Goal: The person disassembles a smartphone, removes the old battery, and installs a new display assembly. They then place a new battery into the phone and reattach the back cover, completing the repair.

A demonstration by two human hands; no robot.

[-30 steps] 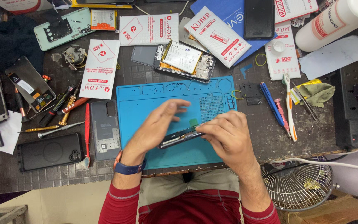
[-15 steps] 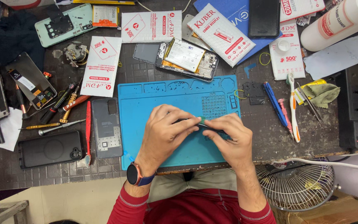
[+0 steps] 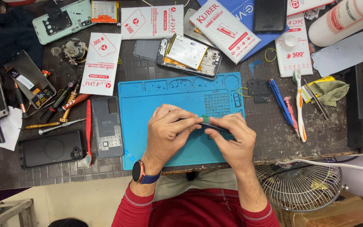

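Left hand (image 3: 167, 130) and right hand (image 3: 232, 136) both pinching thin dark phone part (image 3: 215, 125) over blue mat (image 3: 148, 105); opened phone (image 3: 188, 54) far side, not yet reassembled.

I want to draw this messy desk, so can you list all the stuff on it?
Work mat: 1, blue, middle of desk.
Thin dark part: 1, black with green tab, pinched between both hands over the mat.
Opened phone: 1, insides showing, above the mat.
Phone back cover: 1, grey, left of the mat.
Black phone case: 1, lower left.
Green phone back: 1, top left.
Screwdrivers: several, red and gold, left side.
White packets: several, red print, along the top.
White bottle: 1, top right.
Toothbrush: 1, white, right side.
Fan: 1, wire guard, bottom right.
Left hand: wrist has a watch.
Right hand: bare.
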